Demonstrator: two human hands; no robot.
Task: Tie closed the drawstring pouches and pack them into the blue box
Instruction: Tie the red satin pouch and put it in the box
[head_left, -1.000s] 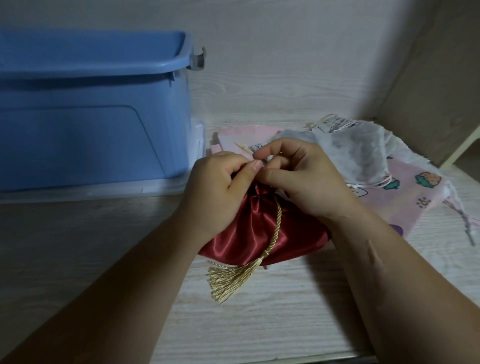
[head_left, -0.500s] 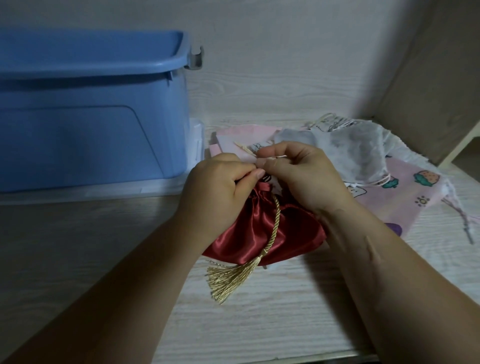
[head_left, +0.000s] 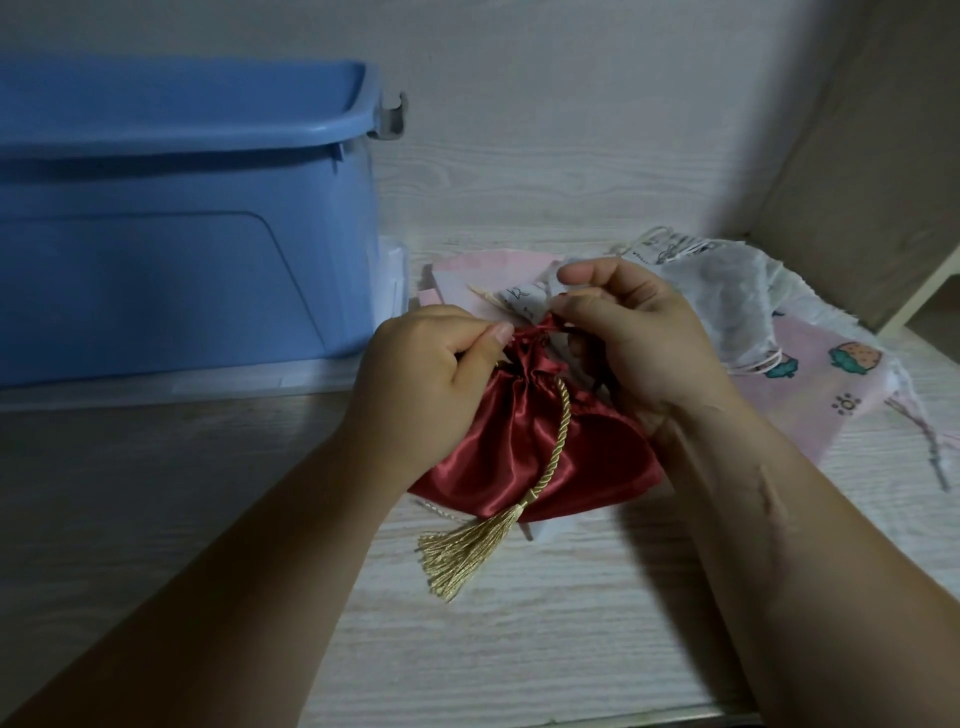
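Item under work: a red satin drawstring pouch (head_left: 524, 447) is found on the pale wood-grain bench (head_left: 519, 649), in the middle of the view, between the two hands.
Orientation: the gathered neck is pointed away from the person, toward the back wall; the rounded base is turned toward the person. The neck-to-base axis runs near to far, and the body is spread wider across than along that line.
Cord: a gold twisted cord (head_left: 562, 415) is laid from the neck down over the front of the pouch, leaning slightly left.
Tassel: a gold fringed tassel (head_left: 462, 551) is laid flat on the bench just beyond the base, fanned toward the person and to the left.
Left hand (head_left: 431, 374): fingers are curled, and the left side of the neck is pinched between thumb and forefinger.
Right hand (head_left: 634, 338): fingers are curled, and the right side of the neck is pinched. Whether fabric or cord is held cannot be told.
Container: a blue plastic box (head_left: 182, 234) is stood at the far left, apart from the pouch, set on a clear plastic lid (head_left: 208, 384).
Other stock: a pink printed fabric pouch (head_left: 831, 395) is laid flat behind and to the right, partly covered by a crumpled white gauze pouch (head_left: 727, 296).
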